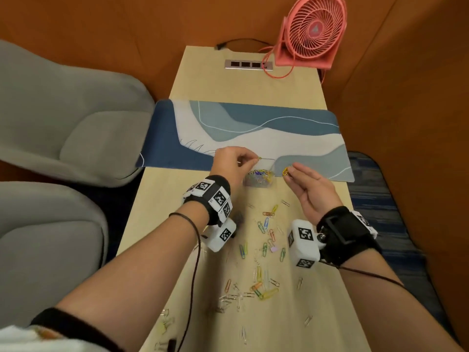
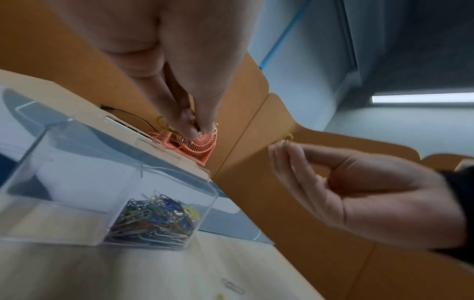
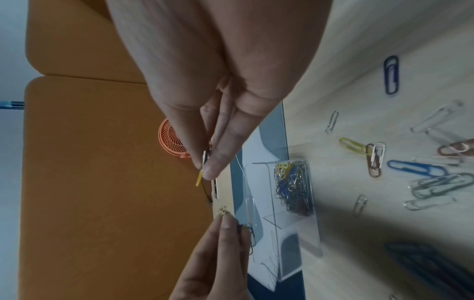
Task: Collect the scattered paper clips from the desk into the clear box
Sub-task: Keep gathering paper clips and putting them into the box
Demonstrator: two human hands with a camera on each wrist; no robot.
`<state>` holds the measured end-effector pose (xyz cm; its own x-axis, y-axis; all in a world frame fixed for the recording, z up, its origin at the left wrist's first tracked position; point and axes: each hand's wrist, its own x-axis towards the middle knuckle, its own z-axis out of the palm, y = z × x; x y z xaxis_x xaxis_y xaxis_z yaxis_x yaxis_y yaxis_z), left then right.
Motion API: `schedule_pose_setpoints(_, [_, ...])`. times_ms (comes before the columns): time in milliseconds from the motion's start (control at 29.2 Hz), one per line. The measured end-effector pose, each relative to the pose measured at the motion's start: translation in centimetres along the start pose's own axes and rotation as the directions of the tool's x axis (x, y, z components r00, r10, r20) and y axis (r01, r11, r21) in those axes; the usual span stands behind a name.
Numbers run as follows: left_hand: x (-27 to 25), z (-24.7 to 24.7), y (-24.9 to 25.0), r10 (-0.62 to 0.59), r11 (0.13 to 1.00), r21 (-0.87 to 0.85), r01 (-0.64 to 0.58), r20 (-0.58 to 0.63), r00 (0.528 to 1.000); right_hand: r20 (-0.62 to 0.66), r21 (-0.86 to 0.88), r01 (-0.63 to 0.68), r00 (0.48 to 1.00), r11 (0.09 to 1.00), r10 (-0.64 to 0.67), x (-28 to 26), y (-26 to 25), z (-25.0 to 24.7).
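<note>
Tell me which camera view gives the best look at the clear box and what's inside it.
The left wrist view: the clear box fills the foreground, its walls are visible, and paper clips are piled in one end. The right wrist view shows it smaller and sideways, clips visible. The head view shows a small blurred patch between the hands.

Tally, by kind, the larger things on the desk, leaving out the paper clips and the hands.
Clear box: 1
Desk mat: 1
Fan: 1
Socket panel: 1
Total: 4
</note>
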<state>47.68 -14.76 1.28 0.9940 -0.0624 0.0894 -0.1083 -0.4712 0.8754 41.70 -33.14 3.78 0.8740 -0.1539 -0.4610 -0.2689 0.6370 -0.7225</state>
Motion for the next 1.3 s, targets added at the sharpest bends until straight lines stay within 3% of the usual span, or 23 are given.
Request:
schedule_pose_setpoints(137, [2.1,0.8,-1.0,0.043,0.988,0.14,-0.058,0.11,0.993,-0.012,0.036,-0.01,1.0,0.999,0.01,1.7,0.2,-0.1])
schedule_pose_setpoints(274, [2.7,1.3,-1.9,0.008,0.978,0.201,-0.058,0.242,0.97,-0.029,0.046,-0.016,0.999,0.999,0.017,2.8,0.8,-0.8])
schedule_pose_setpoints(547, [3.4,2.2,-2.9,0.035,0.961,0.257,-0.1,0.247,0.968,-0.072,0.03,-0.005,0.997,1.0,0.007,4.5,1.7,-1.0])
schedule_pose_setpoints(718, [3.1,2.1,-3.1,0.081,0.961,0.236,-0.144,0.26,0.962,-0.06,-0.135,0.068,0.995,0.989,-0.077,5.3,1.7,-0.1])
schedule_pose_setpoints(855, [2.4,1.7,-3.0,0.122,0.988,0.072,-0.135,0.16,0.98,-0.043,-0.34,0.169,0.98,0.925,-0.194,6.0,1.7,1.0])
schedule_pose_setpoints(924, [2.0,1.4,-2.9,0.154,0.988,-0.009,-0.154,0.083,0.985,-0.003,-0.51,0.243,0.959,0.825,-0.284,6.8,2.0,1.4])
schedule_pose_setpoints(958, [1.7,1.1,-3.0,0.179,0.984,-0.017,-0.179,0.041,0.983,0.043,-0.623,0.291,0.939,0.726,-0.34,7.3,2.2,1.5])
schedule_pose_setpoints(1060, [0.5,0.1,-3.7,0.207,0.978,0.022,-0.206,-0.079,0.975,0.31,-0.862,0.442,0.846,0.246,-0.434,8.0,2.4,2.2])
schedule_pose_setpoints(1129, [-0.6,-0.9,-4.8,0.162,0.987,0.026,-0.16,-0.146,0.976,0.503,-0.847,0.53,0.775,-0.041,-0.383,8.2,2.5,2.6])
schedule_pose_setpoints(1163, [-1.2,-1.4,-5.4,0.13,0.991,0.027,-0.128,-0.17,0.977,0.568,-0.819,0.556,0.753,-0.141,-0.331,8.3,2.6,2.8])
schedule_pose_setpoints(1300, [-3.8,-3.4,-8.6,-0.02,0.999,0.031,0.028,-0.238,0.971,0.647,-0.744,0.579,0.75,-0.335,-0.14,8.2,3.1,3.2])
